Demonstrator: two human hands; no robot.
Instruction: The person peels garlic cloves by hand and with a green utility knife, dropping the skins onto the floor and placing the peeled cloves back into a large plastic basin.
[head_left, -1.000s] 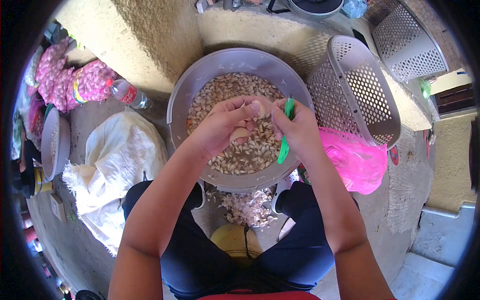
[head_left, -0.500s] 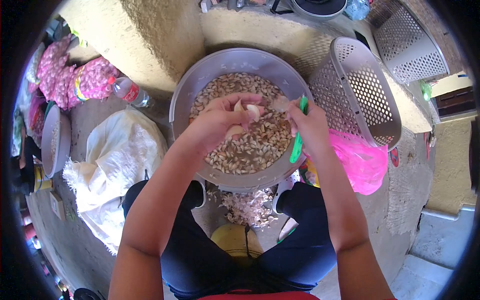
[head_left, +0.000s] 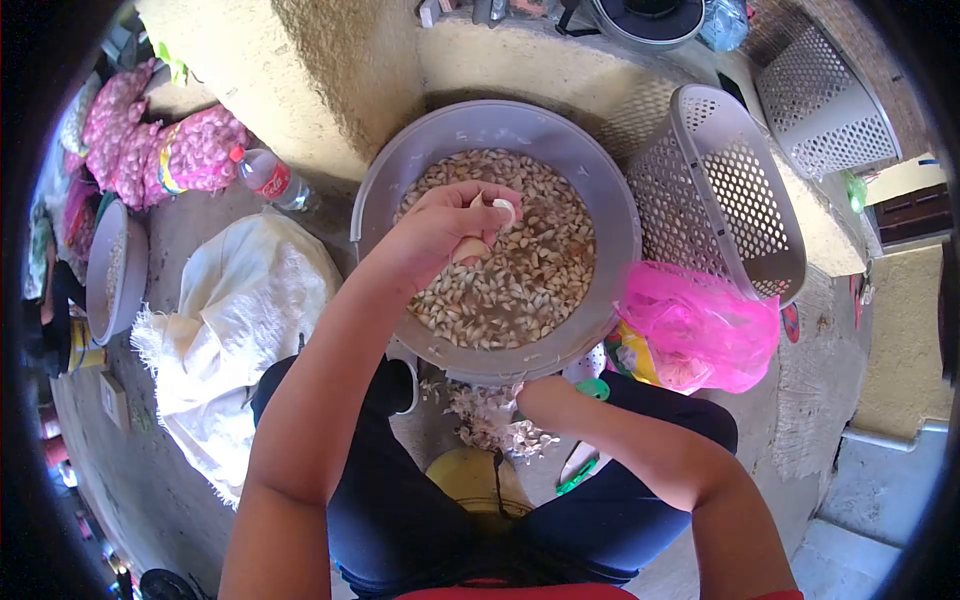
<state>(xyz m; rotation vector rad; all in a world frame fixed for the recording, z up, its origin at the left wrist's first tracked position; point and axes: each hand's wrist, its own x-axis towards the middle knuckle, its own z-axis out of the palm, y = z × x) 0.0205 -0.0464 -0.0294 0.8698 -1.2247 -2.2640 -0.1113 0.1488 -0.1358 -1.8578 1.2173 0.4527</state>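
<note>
Garlic (head_left: 505,211) is staying pinched in your left hand (head_left: 448,226), alone over the tub (head_left: 616,195); your right hand (head_left: 542,397), grip unclear, is dropping toward peelings (head_left: 482,416).

Saw a grey floor (head_left: 160,480), edged at the far side by a yellow pillar (head_left: 270,70) and a low wall (head_left: 510,70). Noticed the pillar's bright left face and shaded right one. Found pale slabs (head_left: 870,500) at the floor's near right corner.
</note>
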